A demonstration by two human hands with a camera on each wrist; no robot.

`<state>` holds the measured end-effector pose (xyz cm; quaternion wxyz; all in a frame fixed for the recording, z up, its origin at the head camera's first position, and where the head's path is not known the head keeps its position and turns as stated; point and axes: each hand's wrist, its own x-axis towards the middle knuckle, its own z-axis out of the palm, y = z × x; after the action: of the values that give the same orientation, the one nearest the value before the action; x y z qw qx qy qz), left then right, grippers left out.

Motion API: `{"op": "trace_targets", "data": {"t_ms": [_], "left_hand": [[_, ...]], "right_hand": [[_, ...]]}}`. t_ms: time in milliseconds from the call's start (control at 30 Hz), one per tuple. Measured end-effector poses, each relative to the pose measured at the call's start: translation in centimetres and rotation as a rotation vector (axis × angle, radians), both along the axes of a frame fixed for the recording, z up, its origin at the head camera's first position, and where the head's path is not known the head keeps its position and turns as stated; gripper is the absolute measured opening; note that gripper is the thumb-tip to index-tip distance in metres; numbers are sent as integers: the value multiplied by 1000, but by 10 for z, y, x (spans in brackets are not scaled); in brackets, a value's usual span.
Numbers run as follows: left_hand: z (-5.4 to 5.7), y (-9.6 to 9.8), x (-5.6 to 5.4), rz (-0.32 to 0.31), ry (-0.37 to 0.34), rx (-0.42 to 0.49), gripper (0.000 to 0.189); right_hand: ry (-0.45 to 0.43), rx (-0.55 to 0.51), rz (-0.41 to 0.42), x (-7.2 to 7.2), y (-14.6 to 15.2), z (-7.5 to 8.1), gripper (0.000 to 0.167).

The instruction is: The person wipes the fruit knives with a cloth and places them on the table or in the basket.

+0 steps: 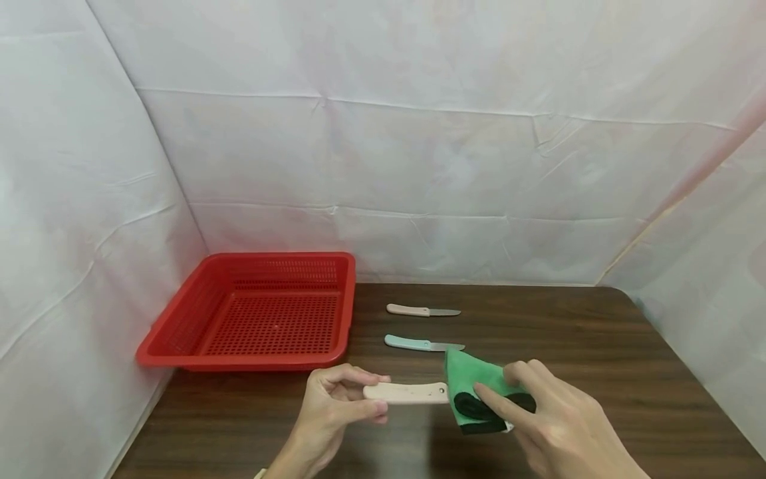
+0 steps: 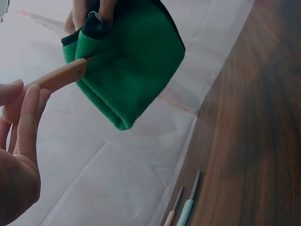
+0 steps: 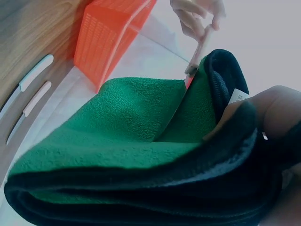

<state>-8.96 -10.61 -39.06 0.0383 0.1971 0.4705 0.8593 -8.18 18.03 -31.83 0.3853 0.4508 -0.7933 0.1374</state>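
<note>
My left hand [image 1: 332, 412] pinches the end of a cream-handled knife [image 1: 407, 394] between thumb and fingers, its handle pointing right. A folded green cloth [image 1: 473, 379] with dark edging wraps the blade side, so the blade is mostly hidden. With thumb and fingers my right hand [image 1: 556, 416] grips that cloth around the blade. In the left wrist view the handle [image 2: 61, 77] runs into a fold of the cloth [image 2: 136, 61]. Seen from the right wrist, the knife [image 3: 200, 52] enters between two layers of the cloth [image 3: 127, 113].
A red perforated basket [image 1: 287, 362] stands at the left of the dark wooden table [image 1: 568, 332]. Beyond my hands lie a pink-handled knife [image 1: 409, 310] and a light blue-handled knife [image 1: 409, 342], blades to the right. White sheeting [image 1: 419, 166] hangs behind and at both sides.
</note>
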Motion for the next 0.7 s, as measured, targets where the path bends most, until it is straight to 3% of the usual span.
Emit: {"op": "trace_targets", "data": {"t_ms": [300, 400, 700], "left_hand": [[-1, 1, 1, 10, 32, 36, 35], [-2, 0, 2, 6, 47, 56, 36], [-3, -9, 3, 12, -1, 50, 37]], "right_hand": [[-130, 96, -40, 4, 8, -3, 55], [-140, 100, -45, 4, 11, -4, 55], [-137, 92, -72, 4, 25, -8, 55]]}}
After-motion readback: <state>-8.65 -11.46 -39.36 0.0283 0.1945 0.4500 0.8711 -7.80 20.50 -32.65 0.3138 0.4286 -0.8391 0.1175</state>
